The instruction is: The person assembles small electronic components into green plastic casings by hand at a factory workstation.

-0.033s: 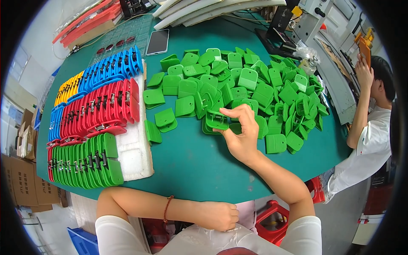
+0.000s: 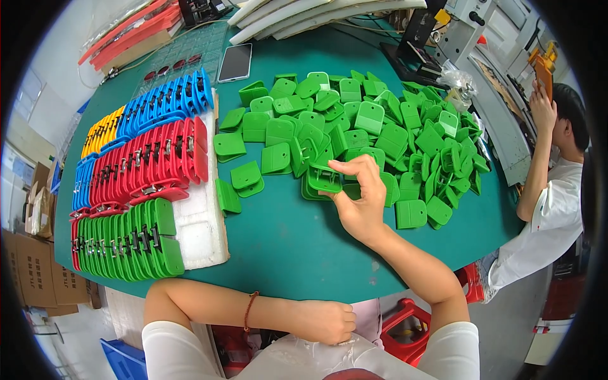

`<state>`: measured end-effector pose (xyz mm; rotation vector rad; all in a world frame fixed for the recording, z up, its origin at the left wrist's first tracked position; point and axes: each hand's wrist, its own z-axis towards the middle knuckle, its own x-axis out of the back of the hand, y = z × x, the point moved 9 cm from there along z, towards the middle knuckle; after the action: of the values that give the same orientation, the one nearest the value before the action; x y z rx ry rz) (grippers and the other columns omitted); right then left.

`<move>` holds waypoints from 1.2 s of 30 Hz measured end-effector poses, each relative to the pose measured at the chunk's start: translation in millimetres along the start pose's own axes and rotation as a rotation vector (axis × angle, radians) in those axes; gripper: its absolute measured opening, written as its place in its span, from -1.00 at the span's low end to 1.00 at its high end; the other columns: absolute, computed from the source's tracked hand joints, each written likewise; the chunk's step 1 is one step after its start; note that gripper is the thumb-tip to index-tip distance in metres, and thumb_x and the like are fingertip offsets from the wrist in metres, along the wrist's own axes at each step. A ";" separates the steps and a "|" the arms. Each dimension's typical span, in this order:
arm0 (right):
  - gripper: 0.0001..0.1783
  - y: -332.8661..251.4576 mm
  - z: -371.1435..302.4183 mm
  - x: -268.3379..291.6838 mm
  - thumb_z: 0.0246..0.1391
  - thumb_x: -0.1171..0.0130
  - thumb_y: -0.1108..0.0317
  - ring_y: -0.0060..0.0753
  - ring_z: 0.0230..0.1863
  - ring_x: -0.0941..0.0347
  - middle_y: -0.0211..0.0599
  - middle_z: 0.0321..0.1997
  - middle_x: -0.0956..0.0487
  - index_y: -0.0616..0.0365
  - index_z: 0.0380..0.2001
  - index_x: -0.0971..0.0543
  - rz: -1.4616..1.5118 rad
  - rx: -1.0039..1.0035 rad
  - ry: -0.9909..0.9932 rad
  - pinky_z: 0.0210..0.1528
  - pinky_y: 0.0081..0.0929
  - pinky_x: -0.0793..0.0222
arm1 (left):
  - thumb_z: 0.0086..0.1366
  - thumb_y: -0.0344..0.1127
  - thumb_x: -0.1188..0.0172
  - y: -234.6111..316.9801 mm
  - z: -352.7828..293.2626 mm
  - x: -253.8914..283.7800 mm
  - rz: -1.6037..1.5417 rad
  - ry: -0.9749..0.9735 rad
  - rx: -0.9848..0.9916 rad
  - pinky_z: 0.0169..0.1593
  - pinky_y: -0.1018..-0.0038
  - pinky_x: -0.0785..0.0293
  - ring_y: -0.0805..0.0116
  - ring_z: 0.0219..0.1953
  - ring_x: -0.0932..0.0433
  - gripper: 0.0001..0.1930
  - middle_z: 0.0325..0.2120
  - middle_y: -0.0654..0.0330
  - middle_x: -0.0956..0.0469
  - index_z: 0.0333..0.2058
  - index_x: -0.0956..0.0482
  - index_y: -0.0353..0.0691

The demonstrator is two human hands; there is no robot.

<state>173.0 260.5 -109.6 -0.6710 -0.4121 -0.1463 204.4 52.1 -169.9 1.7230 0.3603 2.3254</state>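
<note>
Right hand pinches green clip mid-frame, hollow facing viewer, long axis unclear. Left hand curled, lower centre. Tabletop room below.

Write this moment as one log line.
right hand: pinching green clip; left hand: curled, holding nothing visible; table: loose green clips; foam block: coloured clips

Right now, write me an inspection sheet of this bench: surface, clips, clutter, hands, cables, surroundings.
Surface: green tabletop, partly covered.
Clips: loose green clips heaped at centre; blue, yellow, red and green clips in rows on white foam.
Clutter: phone, curved white strips at the back.
Hands: right hand pinches a green clip between its fingers; left hand closed near the lap.
Cables: thin cable, back left.
Surroundings: co-worker right, cardboard boxes left.
</note>
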 end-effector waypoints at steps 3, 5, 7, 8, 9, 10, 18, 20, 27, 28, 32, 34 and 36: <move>-0.62 5.7 -0.1 1.4 -0.33 -0.27 0.57 -0.28 -0.31 -0.33 -0.32 -0.38 -0.47 0.12 -0.29 -0.54 0.086 -0.047 0.043 -0.22 -0.43 -0.14 | -0.03 -0.33 -0.11 -0.2 -0.1 0.9 -0.009 0.007 0.003 -0.23 0.55 -0.29 0.38 -0.34 -0.41 -0.91 -0.51 0.28 -0.42 -0.52 -0.50 -0.20; -0.64 3.2 1.2 4.1 -0.30 -0.20 0.61 -0.25 -0.28 -0.34 -0.29 -0.30 -0.50 0.14 -0.29 -0.52 0.105 -0.013 0.062 -0.19 -0.42 -0.19 | -0.03 -0.33 -0.11 -0.5 -0.1 2.2 -0.020 0.033 0.010 -0.23 0.54 -0.30 0.37 -0.33 -0.41 -0.91 -0.51 0.28 -0.42 -0.53 -0.50 -0.20; -0.63 2.2 2.1 6.8 -0.29 -0.17 0.63 -0.24 -0.27 -0.35 -0.27 -0.28 -0.51 0.15 -0.28 -0.52 0.096 -0.021 0.067 -0.17 -0.42 -0.22 | -0.03 -0.33 -0.11 -0.4 0.4 2.7 -0.020 0.036 0.010 -0.23 0.54 -0.30 0.37 -0.33 -0.41 -0.91 -0.51 0.28 -0.42 -0.53 -0.50 -0.20; -0.63 2.5 2.1 7.9 -0.29 -0.15 0.65 -0.23 -0.26 -0.35 -0.25 -0.25 -0.52 0.16 -0.28 -0.51 0.090 -0.030 0.073 -0.16 -0.42 -0.24 | -0.03 -0.33 -0.11 -0.6 0.4 2.9 -0.022 0.039 0.013 -0.23 0.54 -0.30 0.37 -0.33 -0.41 -0.91 -0.51 0.28 -0.42 -0.53 -0.50 -0.20; -0.63 2.5 2.1 8.2 -0.29 -0.15 0.65 -0.23 -0.26 -0.35 -0.25 -0.25 -0.52 0.16 -0.28 -0.51 0.090 -0.030 0.073 -0.16 -0.42 -0.24 | -0.03 -0.33 -0.11 -0.7 0.3 2.8 -0.022 0.038 0.013 -0.23 0.54 -0.30 0.37 -0.33 -0.41 -0.91 -0.51 0.28 -0.42 -0.53 -0.50 -0.20; -0.62 3.3 1.9 9.3 -0.29 -0.13 0.66 -0.22 -0.24 -0.36 -0.24 -0.25 -0.51 0.16 -0.27 -0.51 0.099 -0.040 0.082 -0.16 -0.42 -0.26 | -0.03 -0.33 -0.11 -0.7 0.2 2.1 -0.017 0.031 0.010 -0.23 0.54 -0.30 0.37 -0.33 -0.41 -0.91 -0.51 0.28 -0.42 -0.53 -0.50 -0.20; -0.56 4.9 1.0 12.8 -0.26 -0.11 0.67 -0.22 -0.20 -0.37 -0.18 -0.23 -0.45 0.16 -0.19 -0.48 0.136 -0.044 0.120 -0.15 -0.43 -0.31 | -0.04 -0.33 -0.12 -0.3 -0.2 0.3 -0.003 0.015 0.001 -0.24 0.55 -0.29 0.38 -0.35 -0.40 -0.91 -0.52 0.28 -0.42 -0.53 -0.49 -0.20; -0.56 6.9 0.6 14.0 -0.24 -0.11 0.66 -0.25 -0.21 -0.36 -0.19 -0.22 -0.44 0.16 -0.16 -0.47 0.173 -0.070 0.136 -0.17 -0.45 -0.31 | -0.04 -0.33 -0.12 -0.6 0.0 -1.4 -0.012 0.016 0.005 -0.24 0.54 -0.29 0.37 -0.34 -0.40 -0.91 -0.51 0.28 -0.42 -0.53 -0.50 -0.20; -0.55 9.1 0.0 15.9 -0.21 -0.12 0.65 -0.27 -0.22 -0.34 -0.20 -0.21 -0.44 0.18 -0.14 -0.45 0.201 -0.040 0.178 -0.20 -0.45 -0.30 | -0.04 -0.33 -0.12 0.3 0.5 -1.5 -0.010 0.000 0.003 -0.24 0.53 -0.29 0.37 -0.32 -0.41 -0.90 -0.51 0.27 -0.43 -0.52 -0.51 -0.20; -0.55 7.9 -0.1 16.8 -0.21 -0.13 0.64 -0.27 -0.22 -0.34 -0.21 -0.20 -0.45 0.18 -0.13 -0.44 0.208 -0.027 0.187 -0.20 -0.45 -0.30 | -0.04 -0.33 -0.12 0.4 0.5 -1.4 -0.006 -0.004 -0.001 -0.24 0.53 -0.29 0.37 -0.32 -0.41 -0.90 -0.50 0.27 -0.43 -0.52 -0.51 -0.20; -0.54 8.8 -0.5 16.4 -0.18 -0.15 0.61 -0.28 -0.21 -0.33 -0.22 -0.18 -0.46 0.19 -0.10 -0.42 0.233 -0.014 0.204 -0.20 -0.45 -0.30 | -0.05 -0.33 -0.13 -0.1 0.1 -0.8 -0.005 -0.010 0.006 -0.24 0.54 -0.29 0.37 -0.32 -0.41 -0.90 -0.50 0.27 -0.43 -0.52 -0.51 -0.20; -0.55 7.5 0.4 18.8 -0.17 -0.16 0.60 -0.28 -0.22 -0.33 -0.22 -0.17 -0.47 0.19 -0.10 -0.42 0.229 -0.007 0.208 -0.20 -0.46 -0.30 | -0.05 -0.33 -0.13 0.6 0.4 -1.4 -0.002 -0.002 0.000 -0.24 0.54 -0.29 0.37 -0.32 -0.41 -0.90 -0.50 0.27 -0.43 -0.52 -0.51 -0.20; -0.55 7.7 0.4 17.9 -0.16 -0.17 0.59 -0.28 -0.22 -0.33 -0.23 -0.16 -0.47 0.20 -0.10 -0.42 0.236 -0.002 0.210 -0.20 -0.46 -0.29 | -0.05 -0.33 -0.13 0.1 -0.2 -1.9 -0.001 0.003 0.004 -0.23 0.54 -0.29 0.37 -0.32 -0.41 -0.90 -0.50 0.27 -0.43 -0.52 -0.51 -0.20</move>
<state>191.1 266.8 -106.2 -0.6934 -0.1295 0.0070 204.7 51.4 -171.6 1.7208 0.3669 2.3288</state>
